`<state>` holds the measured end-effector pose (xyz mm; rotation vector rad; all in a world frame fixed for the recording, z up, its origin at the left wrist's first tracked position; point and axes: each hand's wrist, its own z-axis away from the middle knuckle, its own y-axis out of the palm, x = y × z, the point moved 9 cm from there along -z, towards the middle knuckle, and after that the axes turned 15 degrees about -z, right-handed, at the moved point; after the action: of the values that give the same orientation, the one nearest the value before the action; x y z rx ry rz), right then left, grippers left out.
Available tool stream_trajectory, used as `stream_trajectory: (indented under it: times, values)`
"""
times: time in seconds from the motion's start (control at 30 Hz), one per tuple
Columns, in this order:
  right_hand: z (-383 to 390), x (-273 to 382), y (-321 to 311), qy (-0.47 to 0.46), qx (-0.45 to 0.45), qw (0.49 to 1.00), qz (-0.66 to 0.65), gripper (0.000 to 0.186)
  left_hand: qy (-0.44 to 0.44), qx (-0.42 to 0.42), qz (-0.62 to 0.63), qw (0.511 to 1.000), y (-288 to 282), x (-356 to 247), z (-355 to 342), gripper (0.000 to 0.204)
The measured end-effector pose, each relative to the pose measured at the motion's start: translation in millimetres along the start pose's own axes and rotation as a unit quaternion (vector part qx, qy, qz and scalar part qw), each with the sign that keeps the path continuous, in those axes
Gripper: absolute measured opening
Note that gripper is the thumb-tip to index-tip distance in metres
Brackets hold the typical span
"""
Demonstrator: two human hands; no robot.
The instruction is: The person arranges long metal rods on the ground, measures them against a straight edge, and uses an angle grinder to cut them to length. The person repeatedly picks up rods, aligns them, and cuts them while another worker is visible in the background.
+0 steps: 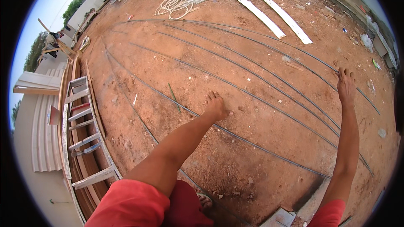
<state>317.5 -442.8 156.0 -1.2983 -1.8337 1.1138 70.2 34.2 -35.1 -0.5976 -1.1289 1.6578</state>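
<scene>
Several long, thin grey steel rods [252,69] lie roughly side by side across reddish soil, fanning out toward the right. At the right, my right hand [346,85] has its fingers curled round one of the outer rods [313,56]. That rod comes out again beyond the hand toward the right. My left hand [216,106] is stretched out over the soil near the middle, fingers apart, holding nothing. Its wrist crosses in front of another rod [261,146], hiding part of it. Whether the left hand touches the ground, I cannot tell.
A metal ladder [93,179] lies on wooden planks [87,155] at the left. Two white boards [290,21] and a coiled pale hose [174,4] lie at the far side. A green strip [173,96] rests near the rods. Debris lines the right edge.
</scene>
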Motion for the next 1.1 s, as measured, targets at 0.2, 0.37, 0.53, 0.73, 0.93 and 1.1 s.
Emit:
stream_trajectory:
  times: [0.2, 0.37, 0.53, 0.73, 0.93, 1.1]
  values:
    - [-14, -35, 41, 0.104, 0.03, 0.993, -0.039, 0.023, 0.013, -0.005, 0.015, 1.0, -24, -13, 2, 0.135]
    - [51, 29, 99, 0.11, 0.078, 0.97, -0.204, 0.023, 0.003, 0.011, 0.05, 0.999, -11, -5, 4, 0.136]
    - [100, 69, 120, 0.019, 0.065, 0.966, -0.25, 0.018, 0.014, 0.008, 0.054, 0.998, -12, -9, 4, 0.136]
    - [103, 66, 127, 0.143, 0.01, 0.932, -0.332, 0.014, 0.002, 0.012, 0.046, 0.999, -13, -7, 7, 0.135]
    - [70, 91, 106, 0.053, -0.049, 0.934, -0.35, 0.008, 0.015, -0.02, 0.019, 1.0, -11, -7, -14, 0.135]
    - [72, 117, 109, 0.059, 0.006, 0.937, -0.345, 0.023, 0.081, -0.108, 0.022, 0.991, 9, -15, -31, 0.113]
